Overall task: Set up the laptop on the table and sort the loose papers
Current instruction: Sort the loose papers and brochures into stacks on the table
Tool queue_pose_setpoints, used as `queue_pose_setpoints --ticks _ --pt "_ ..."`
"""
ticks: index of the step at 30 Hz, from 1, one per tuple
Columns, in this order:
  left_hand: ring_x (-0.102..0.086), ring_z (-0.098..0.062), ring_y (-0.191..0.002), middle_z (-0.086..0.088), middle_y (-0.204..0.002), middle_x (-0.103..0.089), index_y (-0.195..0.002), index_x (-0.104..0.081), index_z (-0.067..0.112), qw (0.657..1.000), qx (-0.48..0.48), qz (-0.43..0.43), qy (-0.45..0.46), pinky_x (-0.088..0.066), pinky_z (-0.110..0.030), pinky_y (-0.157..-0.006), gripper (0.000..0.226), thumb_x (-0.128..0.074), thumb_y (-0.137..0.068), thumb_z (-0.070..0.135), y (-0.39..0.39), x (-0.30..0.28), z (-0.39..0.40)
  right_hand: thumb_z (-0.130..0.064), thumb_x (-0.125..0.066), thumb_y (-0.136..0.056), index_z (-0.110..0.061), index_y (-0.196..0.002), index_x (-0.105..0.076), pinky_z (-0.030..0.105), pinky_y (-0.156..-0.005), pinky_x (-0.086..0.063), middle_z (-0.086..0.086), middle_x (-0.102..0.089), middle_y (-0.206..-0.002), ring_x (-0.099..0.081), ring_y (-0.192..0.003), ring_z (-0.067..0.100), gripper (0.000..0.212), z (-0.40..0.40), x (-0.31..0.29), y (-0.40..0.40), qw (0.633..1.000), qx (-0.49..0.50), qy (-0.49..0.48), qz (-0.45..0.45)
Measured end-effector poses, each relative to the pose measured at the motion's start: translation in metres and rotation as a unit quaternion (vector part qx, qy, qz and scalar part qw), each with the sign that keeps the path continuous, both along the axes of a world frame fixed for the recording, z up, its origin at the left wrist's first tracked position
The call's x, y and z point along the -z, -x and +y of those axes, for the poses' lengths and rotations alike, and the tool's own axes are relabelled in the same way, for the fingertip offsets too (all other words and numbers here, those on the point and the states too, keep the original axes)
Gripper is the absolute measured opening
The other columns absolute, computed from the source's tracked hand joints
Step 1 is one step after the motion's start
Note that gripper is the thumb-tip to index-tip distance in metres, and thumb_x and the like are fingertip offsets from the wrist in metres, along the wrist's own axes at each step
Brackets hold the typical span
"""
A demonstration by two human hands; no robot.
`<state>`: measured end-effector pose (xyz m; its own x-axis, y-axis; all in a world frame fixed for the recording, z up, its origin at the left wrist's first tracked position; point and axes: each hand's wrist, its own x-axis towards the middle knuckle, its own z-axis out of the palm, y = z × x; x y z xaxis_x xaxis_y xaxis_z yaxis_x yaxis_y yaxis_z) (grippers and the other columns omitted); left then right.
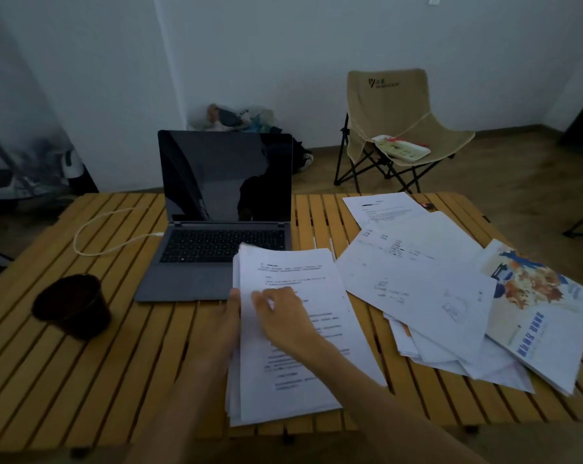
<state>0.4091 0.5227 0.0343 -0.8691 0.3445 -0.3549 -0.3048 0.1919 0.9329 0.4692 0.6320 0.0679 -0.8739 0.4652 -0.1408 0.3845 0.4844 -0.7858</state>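
Beside the open laptop [216, 216], both hands work a paper stack [297, 333] on the counter [82, 380]. Left hand [228, 316] pinches the stack's edge; right hand [283, 316] rests on top, fingers loosely curled.

A dark pot [71, 304] sits at the left of my slatted table; behind it, a beige folding chair [397, 122] holds a white tray [400, 148].
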Motion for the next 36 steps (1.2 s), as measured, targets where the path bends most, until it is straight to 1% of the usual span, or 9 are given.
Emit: queue_pose_setpoints --ticks 3,7,11,14,18,22,26,29,36 --pt "-0.071 -0.017 -0.089 -0.002 -0.099 -0.074 -0.095 -0.068 0.027 0.998 0.031 0.043 0.046 -0.059 -0.038 -0.079 0.013 -0.058 -0.098 0.035 -0.008 -0.013 0.002 -0.042 -0.044 -0.102 -0.015 -0.106 -0.069 0.024 -0.064 -0.049 0.005 -0.071 -0.099 -0.065 -0.080 0.015 0.036 0.037 -0.005 -0.018 0.997 0.081 0.009 0.012" --pt "-0.068 -0.019 -0.095 -0.001 -0.107 -0.072 -0.102 -0.068 0.032 0.995 0.020 0.054 0.077 -0.056 -0.047 -0.090 0.013 -0.059 -0.095 0.039 -0.004 -0.003 -0.001 -0.026 -0.052 -0.097 -0.012 -0.141 -0.049 0.039 -0.102 -0.042 0.012 -0.053 -0.137 -0.050 -0.125 0.029 0.046 0.093 -0.002 -0.038 0.971 0.233 -0.006 -0.048" --pt "-0.059 -0.010 -0.091 0.003 -0.116 -0.060 -0.137 -0.042 0.023 0.989 0.026 0.102 0.105 -0.051 -0.027 -0.076 0.039 -0.052 -0.099 0.025 -0.011 -0.006 0.007 -0.017 -0.050 -0.097 -0.009 -0.129 -0.055 0.033 -0.092 -0.048 0.007 -0.059 -0.110 -0.059 -0.102 0.020 0.034 0.078 0.012 -0.037 0.981 0.176 0.066 -0.047" --pt "-0.055 -0.013 -0.095 0.001 -0.119 -0.054 -0.144 -0.029 0.016 0.985 0.023 0.132 0.105 -0.046 -0.024 -0.076 0.051 -0.052 -0.099 0.010 -0.012 -0.006 0.011 -0.010 -0.050 -0.096 -0.004 -0.144 -0.042 0.034 -0.114 -0.035 0.009 -0.047 -0.144 -0.044 -0.134 0.026 0.049 0.068 0.015 -0.042 0.987 0.154 0.051 -0.016" --pt "-0.059 -0.015 -0.096 -0.003 -0.122 -0.061 -0.136 -0.043 0.016 0.987 0.028 0.111 0.113 -0.051 -0.037 -0.083 0.043 -0.058 -0.096 0.022 -0.007 -0.013 0.005 -0.010 -0.045 -0.100 -0.005 -0.154 -0.024 0.030 -0.119 -0.016 0.008 -0.024 -0.161 -0.020 -0.149 0.024 0.059 0.075 0.024 -0.048 0.995 0.090 -0.014 -0.051" --pt "-0.062 -0.013 -0.095 -0.004 -0.123 -0.060 -0.123 -0.043 0.025 0.990 0.041 0.126 0.050 -0.053 -0.032 -0.072 0.035 -0.057 -0.096 0.010 -0.006 -0.020 0.002 -0.010 -0.055 -0.097 -0.012 -0.152 -0.030 0.032 -0.106 -0.039 0.004 -0.041 -0.153 -0.044 -0.134 0.020 0.060 0.088 0.022 -0.056 0.991 0.110 0.074 0.004" --pt "-0.071 -0.015 -0.097 0.006 -0.111 -0.071 -0.122 -0.046 0.033 0.980 0.041 0.191 -0.048 -0.060 -0.035 -0.077 0.043 -0.059 -0.095 0.003 -0.016 -0.051 -0.005 -0.043 -0.080 -0.076 -0.011 -0.148 -0.039 0.048 -0.098 -0.054 0.006 -0.061 -0.136 -0.065 -0.116 0.026 0.089 0.113 -0.002 -0.067 0.946 0.137 0.283 0.077" --pt "-0.071 -0.011 -0.096 0.007 -0.109 -0.070 -0.128 -0.043 0.020 0.967 0.028 0.228 -0.114 -0.059 -0.025 -0.072 0.046 -0.059 -0.092 -0.004 -0.027 -0.082 -0.005 -0.036 -0.072 -0.081 -0.006 -0.130 -0.060 0.054 -0.093 -0.055 0.014 -0.072 -0.118 -0.070 -0.106 0.034 0.058 0.114 -0.037 -0.077 0.909 0.045 0.392 0.134" --pt "-0.064 -0.011 -0.101 -0.004 -0.115 -0.058 -0.120 -0.041 0.015 0.926 -0.018 0.360 -0.113 -0.057 -0.031 -0.077 0.048 -0.066 -0.082 0.000 -0.022 -0.126 -0.011 -0.014 -0.065 -0.090 -0.006 -0.118 -0.069 0.043 -0.085 -0.060 0.008 -0.074 -0.115 -0.071 -0.106 0.027 0.030 0.084 -0.087 -0.090 0.911 -0.041 0.246 0.329"
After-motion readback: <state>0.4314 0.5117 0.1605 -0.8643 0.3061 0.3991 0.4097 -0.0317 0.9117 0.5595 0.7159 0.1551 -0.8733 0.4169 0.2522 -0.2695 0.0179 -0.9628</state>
